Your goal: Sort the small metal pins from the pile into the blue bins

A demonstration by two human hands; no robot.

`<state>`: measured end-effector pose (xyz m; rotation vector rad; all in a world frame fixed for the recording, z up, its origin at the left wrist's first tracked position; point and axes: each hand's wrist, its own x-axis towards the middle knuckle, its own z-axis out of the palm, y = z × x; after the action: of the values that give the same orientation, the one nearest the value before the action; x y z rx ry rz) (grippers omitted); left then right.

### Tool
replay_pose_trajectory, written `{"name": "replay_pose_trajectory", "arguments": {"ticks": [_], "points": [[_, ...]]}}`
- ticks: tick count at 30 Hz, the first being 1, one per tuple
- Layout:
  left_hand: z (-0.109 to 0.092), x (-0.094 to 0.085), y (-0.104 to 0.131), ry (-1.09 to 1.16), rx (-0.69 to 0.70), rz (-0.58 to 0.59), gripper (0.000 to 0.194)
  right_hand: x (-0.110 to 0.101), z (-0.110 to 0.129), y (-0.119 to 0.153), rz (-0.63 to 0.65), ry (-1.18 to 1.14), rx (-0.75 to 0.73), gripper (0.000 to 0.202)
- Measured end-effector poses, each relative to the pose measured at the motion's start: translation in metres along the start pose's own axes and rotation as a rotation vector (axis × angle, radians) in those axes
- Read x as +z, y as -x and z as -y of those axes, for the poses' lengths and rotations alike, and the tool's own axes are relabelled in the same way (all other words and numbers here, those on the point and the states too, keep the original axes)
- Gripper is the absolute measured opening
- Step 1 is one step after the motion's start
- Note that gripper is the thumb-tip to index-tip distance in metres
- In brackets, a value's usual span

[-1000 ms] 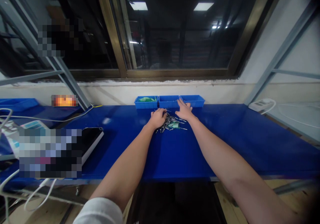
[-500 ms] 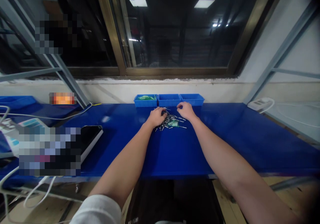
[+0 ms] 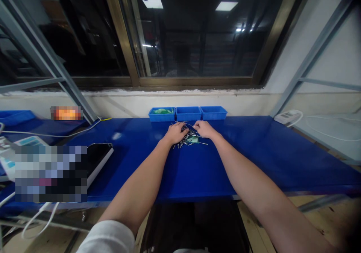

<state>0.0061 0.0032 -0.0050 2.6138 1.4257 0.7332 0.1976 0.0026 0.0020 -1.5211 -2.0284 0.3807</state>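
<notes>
A pile of thin metal pins [image 3: 184, 139], shiny and dark, lies on the blue table, their exact kind too small to make out. Over the left side of the pile rests my left hand [image 3: 175, 133], thumb apart from the fingers. My right hand [image 3: 205, 129] is at the pile's right back edge, with thumb and fingertips pinched together. A slim metal pin seems to run from that pinch toward the pile. Among the pins, on the right, lies a small green packet [image 3: 193, 139].
Behind the pile, three blue bins [image 3: 188, 113] stand in a row against the wall; the left one holds green packets [image 3: 163, 111]. At left are a dark-screened device [image 3: 98, 157] and cables. A white power strip [image 3: 288, 116] sits at the right back.
My right hand has come down and left, closer to the pile, and its fingertips now meet at the pins. My left hand stays on the pile. The view has shifted slightly.
</notes>
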Motion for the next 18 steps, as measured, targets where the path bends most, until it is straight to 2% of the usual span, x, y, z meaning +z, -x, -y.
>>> {"name": "replay_pose_trajectory", "arguments": {"ticks": [4,7,14,18], "points": [[-0.005,-0.006,-0.001,0.078,0.092,-0.088,0.032,-0.007,0.009,0.003,0.089,-0.272,-0.014,0.013],[-0.007,-0.010,-0.001,0.126,0.139,-0.127,0.023,-0.010,0.013,0.005,0.141,-0.391,0.001,0.015],[-0.006,-0.011,0.000,0.114,0.072,-0.173,0.022,-0.015,0.014,0.009,0.036,-0.676,0.033,0.023],[-0.008,-0.011,0.000,0.134,0.064,-0.165,0.023,-0.014,0.011,0.006,-0.017,-0.671,0.023,0.023]]}}
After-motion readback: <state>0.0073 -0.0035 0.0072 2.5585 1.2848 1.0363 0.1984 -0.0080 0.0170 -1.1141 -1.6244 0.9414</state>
